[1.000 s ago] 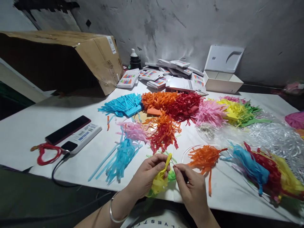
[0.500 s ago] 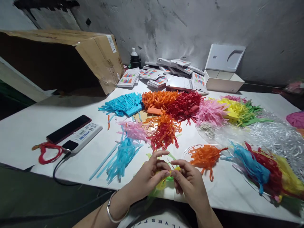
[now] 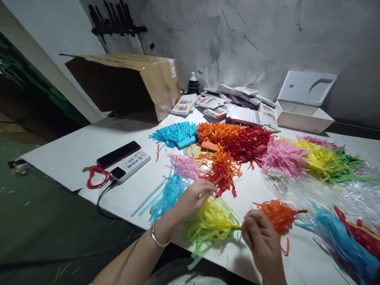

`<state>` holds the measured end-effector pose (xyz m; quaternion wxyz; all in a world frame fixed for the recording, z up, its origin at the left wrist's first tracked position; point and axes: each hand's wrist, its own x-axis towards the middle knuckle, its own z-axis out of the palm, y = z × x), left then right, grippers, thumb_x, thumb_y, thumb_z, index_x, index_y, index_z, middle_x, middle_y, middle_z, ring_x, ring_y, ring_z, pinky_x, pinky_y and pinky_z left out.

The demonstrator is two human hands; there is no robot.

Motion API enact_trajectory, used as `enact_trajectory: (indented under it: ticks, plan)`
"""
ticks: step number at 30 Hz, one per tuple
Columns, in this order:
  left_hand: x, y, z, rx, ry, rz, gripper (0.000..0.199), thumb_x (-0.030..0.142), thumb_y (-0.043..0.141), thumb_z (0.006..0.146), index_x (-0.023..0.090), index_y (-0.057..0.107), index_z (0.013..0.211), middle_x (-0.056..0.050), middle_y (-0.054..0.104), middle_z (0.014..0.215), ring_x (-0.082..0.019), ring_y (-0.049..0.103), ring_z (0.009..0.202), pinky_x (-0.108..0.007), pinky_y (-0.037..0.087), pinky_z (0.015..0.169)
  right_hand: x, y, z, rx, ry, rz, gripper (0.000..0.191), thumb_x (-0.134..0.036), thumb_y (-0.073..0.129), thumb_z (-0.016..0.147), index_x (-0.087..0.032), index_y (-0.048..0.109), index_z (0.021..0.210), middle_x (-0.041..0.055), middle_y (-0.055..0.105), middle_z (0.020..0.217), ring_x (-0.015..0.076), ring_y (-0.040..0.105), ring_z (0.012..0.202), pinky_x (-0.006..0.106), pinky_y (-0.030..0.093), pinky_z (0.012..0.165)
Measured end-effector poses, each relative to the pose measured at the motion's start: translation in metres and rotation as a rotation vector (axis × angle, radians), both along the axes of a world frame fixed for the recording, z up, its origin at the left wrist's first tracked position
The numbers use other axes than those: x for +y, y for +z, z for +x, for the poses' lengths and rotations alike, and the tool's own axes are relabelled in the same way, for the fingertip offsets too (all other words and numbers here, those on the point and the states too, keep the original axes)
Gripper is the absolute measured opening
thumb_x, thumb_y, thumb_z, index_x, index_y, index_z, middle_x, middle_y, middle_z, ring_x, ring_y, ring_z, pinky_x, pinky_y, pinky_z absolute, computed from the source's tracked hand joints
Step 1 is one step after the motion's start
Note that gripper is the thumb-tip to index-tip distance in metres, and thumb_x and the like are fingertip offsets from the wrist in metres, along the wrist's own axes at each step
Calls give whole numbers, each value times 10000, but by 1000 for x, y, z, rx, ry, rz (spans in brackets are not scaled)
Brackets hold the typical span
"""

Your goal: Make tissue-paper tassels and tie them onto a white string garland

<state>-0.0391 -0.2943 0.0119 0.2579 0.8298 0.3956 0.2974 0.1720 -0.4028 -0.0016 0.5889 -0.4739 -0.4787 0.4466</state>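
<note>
A yellow and light green paper tassel (image 3: 209, 221) lies spread near the table's front edge, its narrow twisted end pointing right. My right hand (image 3: 259, 233) is closed on that end. My left hand (image 3: 192, 200) is over the tassel's upper left side, fingers bent and apart, with nothing visible in them. An orange tassel (image 3: 277, 215) lies just beyond my right hand. Left of the yellow tassel is a light blue one (image 3: 170, 194); behind it are a pink one (image 3: 185, 165) and an orange-red one (image 3: 222, 172).
A row of blue (image 3: 175, 133), orange, red, pink, yellow and green fringe bundles crosses the table (image 3: 89, 146). Behind stand flat boxes (image 3: 242, 113), an open white box (image 3: 303, 118) and a large carton (image 3: 160, 85). A phone (image 3: 118, 154) and power bank lie left.
My hands have moved apart, the right one drawing the tassel's twisted end rightward. The yellow and green strips now show spread out between them. The camera view has turned left.
</note>
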Motion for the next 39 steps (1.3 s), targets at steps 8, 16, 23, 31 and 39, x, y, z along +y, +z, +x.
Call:
enact_trajectory:
  ticks: [8, 16, 23, 31, 39]
  plan:
    - [92, 0, -50, 239, 583, -48, 268, 108, 614, 809, 163, 714, 1052, -126, 697, 1083, -258, 670, 950, -321, 519, 811, 1, -15, -13, -608, 104, -47, 349, -460, 419, 1009, -221, 631, 867, -27, 556, 588, 147, 517, 501, 243, 362, 479]
    - [59, 17, -35, 55, 613, 187, 297, 126, 420, 940, 163, 683, 1072, -128, 655, 1201, -226, 587, 1167, -334, 465, 1006, 0, -18, -1, -496, -59, -146, 335, -481, 473, 992, -194, 622, 906, -41, 511, 561, 133, 493, 494, 236, 358, 474]
    - [-24, 5, 1, -432, -107, 256, 272, 301, 501, 999, 236, 749, 909, -94, 746, 914, -215, 706, 880, -347, 573, 801, -1, -3, -7, -104, -243, 33, 226, -405, 514, 999, -218, 591, 900, 6, 626, 822, 93, 502, 532, 215, 411, 477]
    - [-39, -16, 13, -437, -274, 87, 316, 380, 476, 1010, 292, 776, 1051, -102, 780, 1038, -258, 711, 978, -424, 530, 926, -7, 19, -4, -221, -186, 198, 173, -286, 592, 964, -227, 667, 820, 93, 615, 1096, 257, 579, 1142, 329, 522, 758]
    - [-38, -9, 12, -208, -392, 105, 270, 397, 549, 983, 319, 805, 946, -61, 809, 899, -214, 737, 840, -363, 563, 842, 1, 25, 8, -170, -177, 164, 147, -276, 586, 969, -213, 683, 877, 79, 614, 1119, 150, 620, 812, 257, 478, 601]
